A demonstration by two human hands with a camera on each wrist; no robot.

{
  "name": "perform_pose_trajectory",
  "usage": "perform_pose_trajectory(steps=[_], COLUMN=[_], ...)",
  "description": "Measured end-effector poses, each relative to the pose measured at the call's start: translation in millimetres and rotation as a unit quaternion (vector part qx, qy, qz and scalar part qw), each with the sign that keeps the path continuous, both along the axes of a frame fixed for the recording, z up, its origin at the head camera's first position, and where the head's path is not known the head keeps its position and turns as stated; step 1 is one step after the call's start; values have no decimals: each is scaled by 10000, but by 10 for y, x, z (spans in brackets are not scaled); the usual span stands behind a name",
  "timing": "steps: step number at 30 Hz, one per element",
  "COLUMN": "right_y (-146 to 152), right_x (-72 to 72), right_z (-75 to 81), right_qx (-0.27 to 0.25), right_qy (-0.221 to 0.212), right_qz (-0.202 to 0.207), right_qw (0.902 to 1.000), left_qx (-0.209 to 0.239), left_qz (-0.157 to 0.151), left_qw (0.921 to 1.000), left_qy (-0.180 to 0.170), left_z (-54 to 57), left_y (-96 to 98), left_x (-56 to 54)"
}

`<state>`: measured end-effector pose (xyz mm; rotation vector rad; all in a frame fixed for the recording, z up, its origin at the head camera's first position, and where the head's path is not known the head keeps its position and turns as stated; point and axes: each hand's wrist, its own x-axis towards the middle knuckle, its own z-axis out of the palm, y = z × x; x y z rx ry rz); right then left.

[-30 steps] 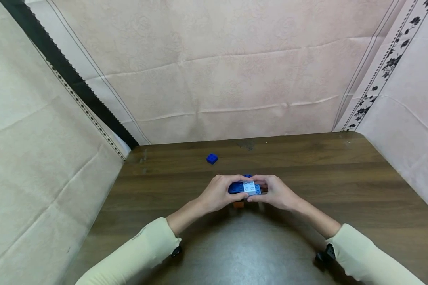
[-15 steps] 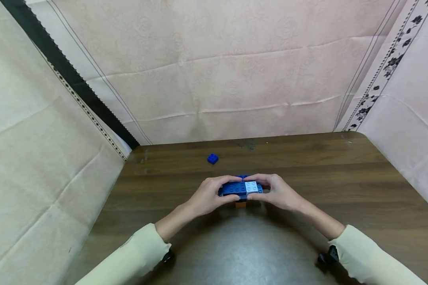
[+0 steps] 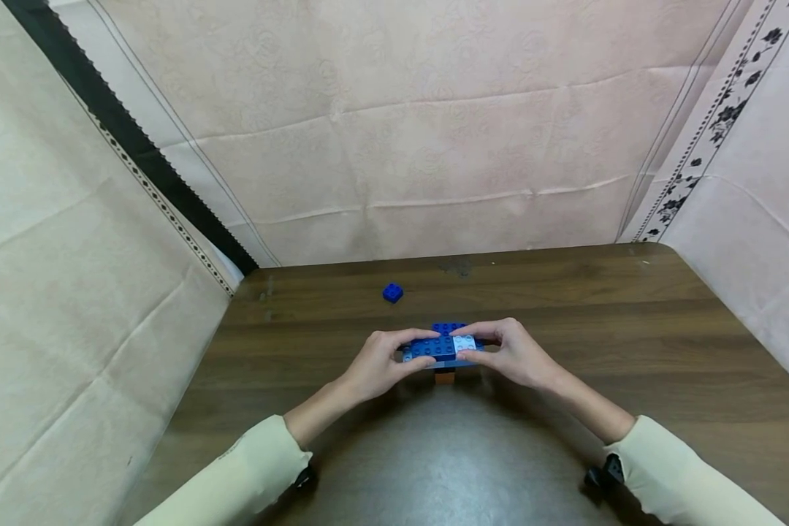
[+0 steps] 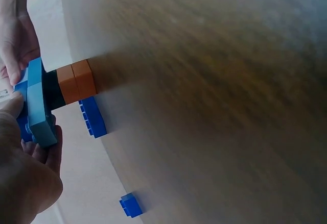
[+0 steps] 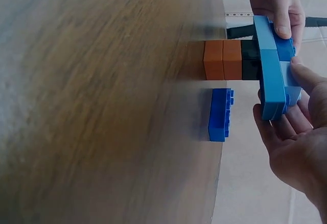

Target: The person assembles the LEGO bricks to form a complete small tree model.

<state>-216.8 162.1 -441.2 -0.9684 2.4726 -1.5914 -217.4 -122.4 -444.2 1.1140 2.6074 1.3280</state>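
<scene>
While upright, brick stk point(image 3: 442, 349) btwn L/R hands point(image 3: 376, 358) point(image 3: 518, 356)

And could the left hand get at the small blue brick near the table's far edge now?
Probably yes: in the head view, nothing shows between the left hand and the small blue brick, though the hand would likely need to release the block stack first.

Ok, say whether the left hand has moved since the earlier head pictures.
Yes: the left hand has shifted left, judged against the small blue brick.
</scene>
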Motion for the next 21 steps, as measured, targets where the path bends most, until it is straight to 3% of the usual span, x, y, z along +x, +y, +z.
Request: perform_pose_trajectory(steps=[8, 17, 21], right_y=[-8, 14, 40], right_x=[-35, -121, -174], right_z=[19, 105, 111], right_qx=[67, 204, 36], right_qy=[-121, -730, -835], right_qz=[109, 450, 565], right_qw=[9998, 9961, 9949], left_qx=[-3, -168, -167], left_qz=[14, 8, 2], left_qw=[10000, 9997, 9998], left_qy=[-6, 164, 109], left_z=[-5, 15, 15], left_y=[-8, 5, -1], left_x=[-7, -18, -19])
